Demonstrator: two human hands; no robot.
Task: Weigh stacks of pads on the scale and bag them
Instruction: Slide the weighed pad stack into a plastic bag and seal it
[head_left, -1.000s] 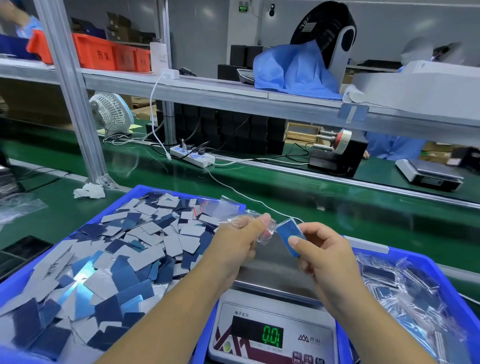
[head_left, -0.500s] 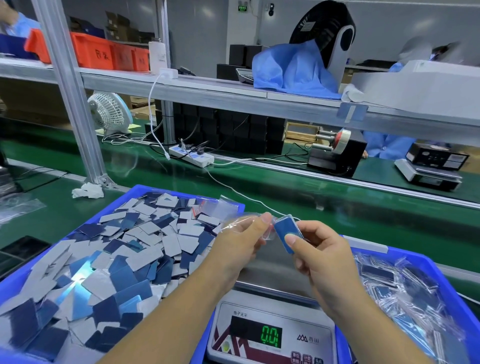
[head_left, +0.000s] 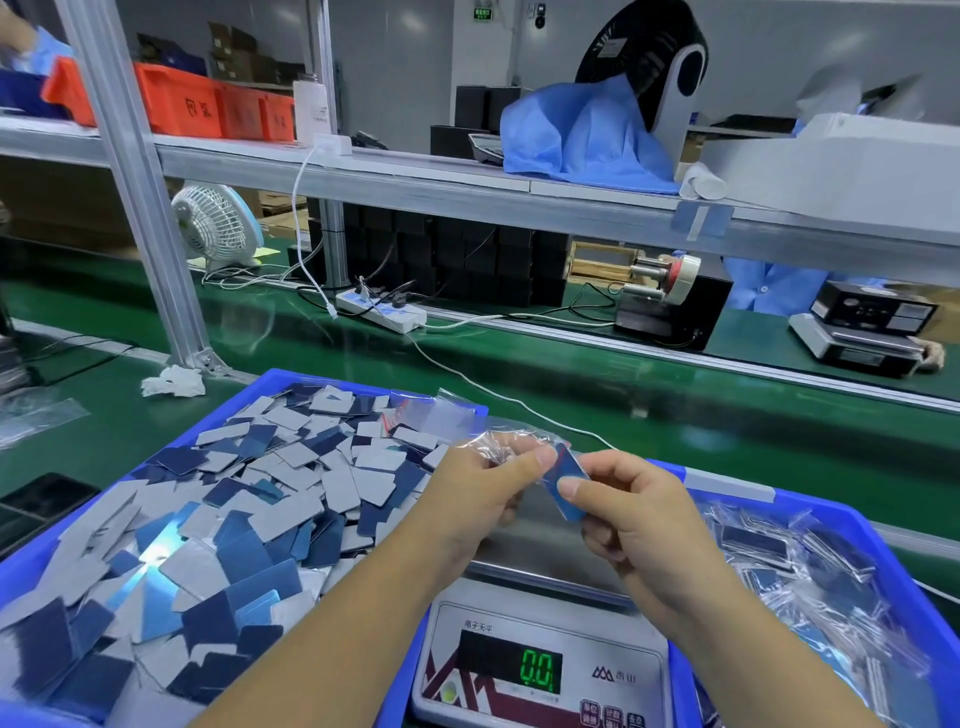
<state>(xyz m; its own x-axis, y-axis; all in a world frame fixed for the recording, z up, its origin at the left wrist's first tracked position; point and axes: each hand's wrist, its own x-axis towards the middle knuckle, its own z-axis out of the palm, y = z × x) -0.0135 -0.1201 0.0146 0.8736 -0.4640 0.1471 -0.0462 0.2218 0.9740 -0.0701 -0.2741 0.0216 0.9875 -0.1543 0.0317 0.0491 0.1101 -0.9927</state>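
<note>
Bagging in hand: right hand (head_left: 644, 525) pinches pad stack (head_left: 569, 488), left hand (head_left: 483, 493) pinches bag (head_left: 498, 447); next, stack must enter its mouth.

— What do I have in front of me, by count?

— Two hands: my left hand (head_left: 483, 499) and my right hand (head_left: 644, 525). One stack of pads (head_left: 566, 486), one clear bag (head_left: 498, 441). One scale (head_left: 540, 660) up close, and a second scale (head_left: 857, 343) across the belt.

— Bins?

— I count two blue bins near me: the left blue bin (head_left: 270, 384) with loose pads (head_left: 234, 519), far too many to count, and the right blue bin (head_left: 831, 512) with bagged pads (head_left: 810, 582), also past counting. Three orange bins (head_left: 208, 106) on the shelf, as far as I can tell.

— Anything else?

— One white desk fan (head_left: 213, 226), one power strip (head_left: 382, 312), one crumpled tissue (head_left: 174, 382).
</note>
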